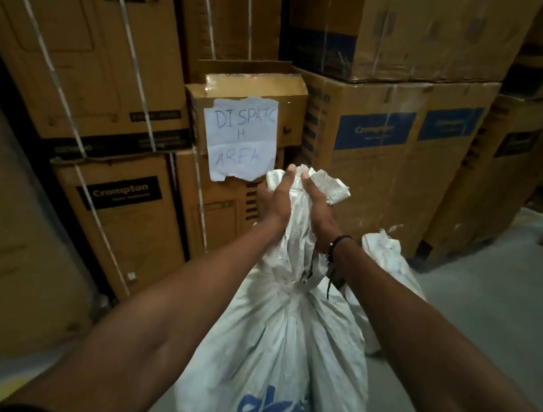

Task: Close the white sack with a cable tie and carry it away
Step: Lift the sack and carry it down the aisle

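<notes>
The white sack (278, 352) with blue lettering hangs in front of me, its neck cinched tight at a point (299, 284) below my wrists. My left hand (274, 202) and my right hand (319, 212) are both shut on the bunched sack top, side by side, with the loose mouth fabric (329, 186) sticking out above the fingers. The cable tie itself is too small to make out at the cinch. A dark band sits on my right wrist.
Stacked cardboard boxes (391, 152) wall the space ahead and to the left. A paper sign (241, 139) reading "DISPATCH AREA" is taped to one box. A second white sack (384, 258) lies on the grey floor (476, 319) to the right.
</notes>
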{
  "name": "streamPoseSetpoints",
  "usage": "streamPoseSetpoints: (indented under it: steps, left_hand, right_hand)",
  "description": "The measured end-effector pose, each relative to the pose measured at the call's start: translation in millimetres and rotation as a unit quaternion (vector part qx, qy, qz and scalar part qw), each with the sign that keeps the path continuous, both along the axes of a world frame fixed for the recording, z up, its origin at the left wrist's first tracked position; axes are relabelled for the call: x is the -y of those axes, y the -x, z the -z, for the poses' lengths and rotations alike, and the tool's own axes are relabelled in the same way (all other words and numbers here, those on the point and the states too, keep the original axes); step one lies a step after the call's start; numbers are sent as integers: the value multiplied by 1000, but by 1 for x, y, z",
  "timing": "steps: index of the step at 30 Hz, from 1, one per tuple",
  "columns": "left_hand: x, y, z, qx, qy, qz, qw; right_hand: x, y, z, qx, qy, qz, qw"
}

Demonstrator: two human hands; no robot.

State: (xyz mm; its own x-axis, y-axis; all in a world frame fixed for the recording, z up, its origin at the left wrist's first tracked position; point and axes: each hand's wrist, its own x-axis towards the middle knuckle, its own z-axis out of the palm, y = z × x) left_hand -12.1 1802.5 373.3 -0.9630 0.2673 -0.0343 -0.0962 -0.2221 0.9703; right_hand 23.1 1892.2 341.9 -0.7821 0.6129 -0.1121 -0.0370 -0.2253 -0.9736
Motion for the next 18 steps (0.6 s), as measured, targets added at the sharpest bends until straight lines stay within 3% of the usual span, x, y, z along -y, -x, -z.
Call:
streamPoseSetpoints:
  steps: [7, 11, 13, 18]
  left_hand:
    - [-56, 48, 44, 81, 8, -121, 989]
    - [-87, 108, 101, 136, 17, -138, 981]
    - [-91, 116, 100, 157, 40, -132, 978]
    - [-113, 165, 137, 139, 48, -131, 980]
  right_hand:
    - [-60, 61, 48, 47, 22, -93, 994]
    - [-84, 97, 69, 66, 9, -130, 989]
    - [-96, 115, 82, 75, -6, -145, 987]
    - [-123, 167, 120, 73, -41, -139, 987]
